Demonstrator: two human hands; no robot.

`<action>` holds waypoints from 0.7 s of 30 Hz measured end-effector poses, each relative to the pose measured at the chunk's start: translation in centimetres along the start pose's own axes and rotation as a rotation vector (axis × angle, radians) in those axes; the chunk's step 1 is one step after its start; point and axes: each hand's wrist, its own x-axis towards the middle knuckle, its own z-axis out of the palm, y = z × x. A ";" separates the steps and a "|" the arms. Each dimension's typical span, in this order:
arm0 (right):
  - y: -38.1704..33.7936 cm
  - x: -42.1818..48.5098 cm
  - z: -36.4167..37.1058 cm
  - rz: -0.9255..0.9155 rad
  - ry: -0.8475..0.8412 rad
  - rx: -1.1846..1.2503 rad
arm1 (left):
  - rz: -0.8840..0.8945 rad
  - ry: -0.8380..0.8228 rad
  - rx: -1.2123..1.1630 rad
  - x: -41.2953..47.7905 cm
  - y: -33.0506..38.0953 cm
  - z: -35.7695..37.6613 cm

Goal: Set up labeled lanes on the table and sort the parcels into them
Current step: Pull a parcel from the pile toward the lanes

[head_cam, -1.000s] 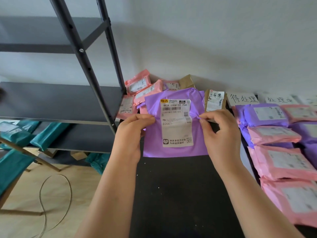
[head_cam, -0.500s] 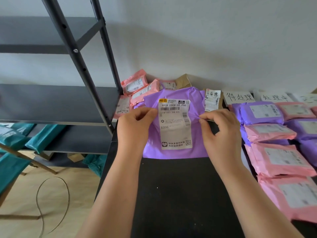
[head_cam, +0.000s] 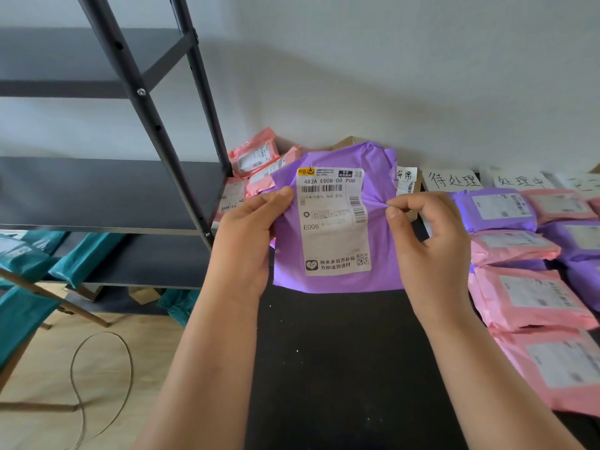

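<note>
Left hand (head_cam: 246, 245) and right hand (head_cam: 433, 251) each pinch purple parcel (head_cam: 341, 159) edgewise. Hold label (head_cam: 334, 219) taut, read code, match lane sign (head_cam: 454, 181).

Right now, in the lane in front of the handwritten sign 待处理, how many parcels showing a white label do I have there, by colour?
Purple plastic mailer bag: 1
Pink plastic mailer bags: 3
Total: 4
The held purple plastic parcel is not counted.
</note>
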 end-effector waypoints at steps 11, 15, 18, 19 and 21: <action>-1.1 -0.1 -0.4 0.011 0.021 0.001 | -0.003 -0.038 -0.105 -0.4 0.7 0.0; -1.1 -0.1 -0.7 -0.004 0.029 -0.010 | 0.037 -0.014 -0.003 -0.6 0.7 -0.1; -1.0 -0.2 -0.8 -0.010 0.047 -0.037 | 0.092 0.004 0.140 -0.7 0.6 -0.1; -0.9 -0.2 -0.9 -0.010 0.048 -0.052 | 0.115 0.009 0.193 -0.7 0.6 0.0; -0.5 -0.3 -1.1 -0.013 0.036 -0.111 | 0.160 0.021 0.287 -0.6 0.3 0.2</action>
